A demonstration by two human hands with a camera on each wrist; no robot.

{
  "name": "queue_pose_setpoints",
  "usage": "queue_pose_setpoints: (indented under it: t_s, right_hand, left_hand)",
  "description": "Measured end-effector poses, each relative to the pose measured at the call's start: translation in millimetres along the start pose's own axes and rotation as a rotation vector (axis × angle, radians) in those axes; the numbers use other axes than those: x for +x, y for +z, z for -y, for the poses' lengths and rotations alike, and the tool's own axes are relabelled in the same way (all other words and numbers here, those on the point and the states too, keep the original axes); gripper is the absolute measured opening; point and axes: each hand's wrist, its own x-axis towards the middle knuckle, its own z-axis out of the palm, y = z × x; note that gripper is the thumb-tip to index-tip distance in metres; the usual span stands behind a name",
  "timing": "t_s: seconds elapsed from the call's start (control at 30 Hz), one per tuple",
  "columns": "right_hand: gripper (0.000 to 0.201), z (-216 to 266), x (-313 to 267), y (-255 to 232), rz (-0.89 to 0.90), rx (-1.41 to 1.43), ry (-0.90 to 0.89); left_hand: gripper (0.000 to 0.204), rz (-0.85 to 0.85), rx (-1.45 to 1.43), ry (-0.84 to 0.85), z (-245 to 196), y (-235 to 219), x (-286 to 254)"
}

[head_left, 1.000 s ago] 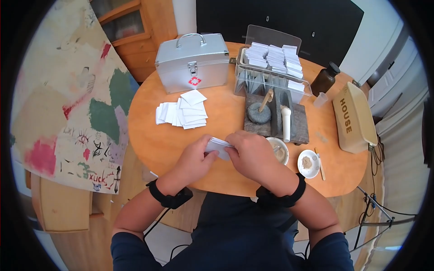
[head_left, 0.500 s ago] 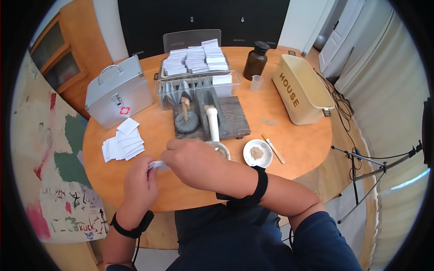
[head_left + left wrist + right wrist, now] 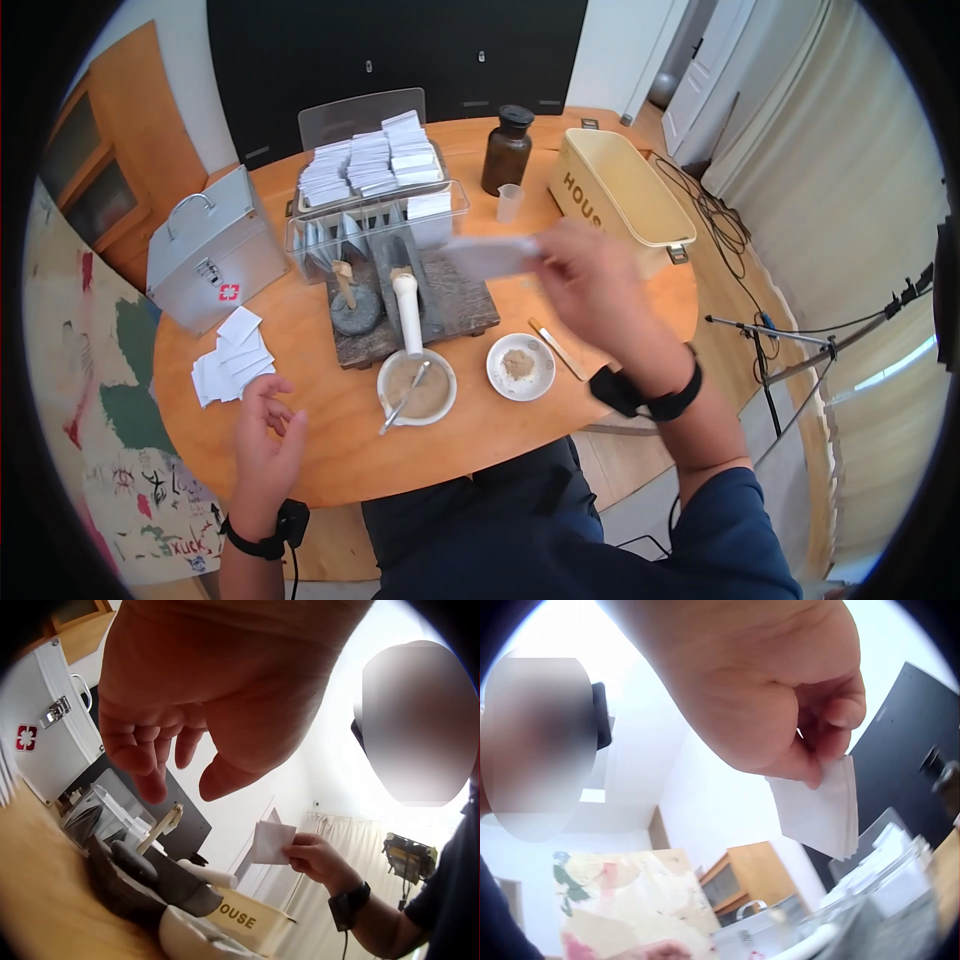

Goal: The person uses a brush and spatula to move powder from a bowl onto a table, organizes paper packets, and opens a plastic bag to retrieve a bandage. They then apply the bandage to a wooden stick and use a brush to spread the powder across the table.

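The person's right hand (image 3: 595, 285) pinched a white paper stack (image 3: 490, 255) between thumb and fingers, raised above the table (image 3: 470, 440). The head view showed the stack blurred, like 1 pale sheet; the right wrist view gave its layered edges, and the left wrist view showed its flat, squarish face.

The left hand (image 3: 268, 445) hung loose at the near left of the table, fingers softly bent and thumb apart. Just beyond its fingertips, in the head view, lay a spread pile of white papers (image 3: 235, 355), with a silver case (image 3: 215, 250) farther back.

To the right of that hand stood a bowl (image 3: 430, 421) with a spoon (image 3: 405, 397) leaning in it. Farther right were a small dish (image 3: 497, 385) of pale powder and a thin stick (image 3: 557, 348). The head view alone showed that powder. Beyond the bowl, a white pestle (image 3: 408, 318) and a round stone (image 3: 355, 315) lay over a dark board (image 3: 465, 300).

At the far side were a clear container (image 3: 300, 240), a tray of packed white papers (image 3: 370, 165), a brown bottle (image 3: 507, 155) and a plastic cup (image 3: 509, 203). On the cream bin (image 3: 600, 170) at far right, the head view showed "HOUS", the left wrist view "OUSE".
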Motion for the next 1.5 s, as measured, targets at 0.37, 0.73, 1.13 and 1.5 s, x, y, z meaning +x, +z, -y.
queue_pose_setpoints:
  t_s: [0.37,0.73,1.13,1.5]
  right_hand:
    - [0.021,-162,16,66,0.129,0.134,0.615]
    - [0.02,-147,34,64,0.363,-0.389,0.499]
    - [0.017,-200,65,84,0.608,-0.736,0.352]
    - [0.02,-235,53,88,0.499,-0.711,0.17]
  left_hand:
    - [0.039,0.046,-0.017,-0.126,27,16,0]
    - [0.038,0.053,-0.027,-0.177,36,19,1]
    - [0.038,0.145,-0.022,-0.239,31,21,5]
    - [0.036,0.119,-0.07,-0.243,41,16,-5]
